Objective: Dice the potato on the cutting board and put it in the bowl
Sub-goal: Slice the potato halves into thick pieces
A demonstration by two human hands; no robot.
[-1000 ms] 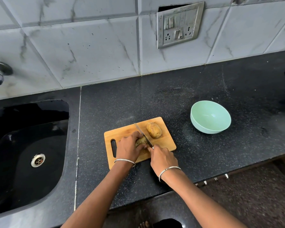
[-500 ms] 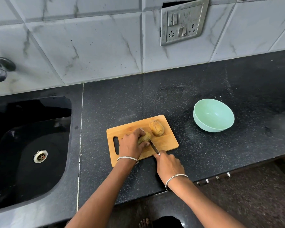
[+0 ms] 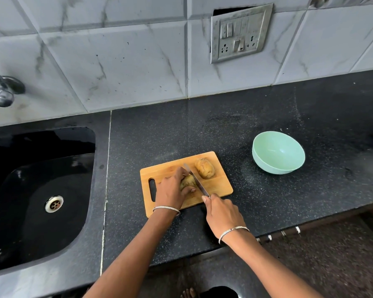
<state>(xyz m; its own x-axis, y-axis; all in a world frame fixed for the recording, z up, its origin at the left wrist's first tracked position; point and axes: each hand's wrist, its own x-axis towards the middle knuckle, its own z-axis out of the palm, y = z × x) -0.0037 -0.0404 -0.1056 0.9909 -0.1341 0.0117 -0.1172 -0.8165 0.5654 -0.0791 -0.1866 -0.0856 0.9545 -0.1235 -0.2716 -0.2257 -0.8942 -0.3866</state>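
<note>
Knife on a held potato half

The right hand (image 3: 221, 211) clenches the knife (image 3: 195, 179) handle. The left hand (image 3: 170, 190) grips one potato half (image 3: 187, 181) on the cutting board (image 3: 221, 187), with the other half (image 3: 204, 168) at its one o'clock. It is probably firm, rounded and slippery, so pin it flat-side down. The empty bowl (image 3: 278, 152) sits at two o'clock on the worktop (image 3: 267, 201).

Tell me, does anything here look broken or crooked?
Yes: the switch-and-socket plate on the tiled wall sits askew in its cutout, with a dark gap showing above its top left corner, as if pulled loose. The cutting board and bowl look in order.
</note>
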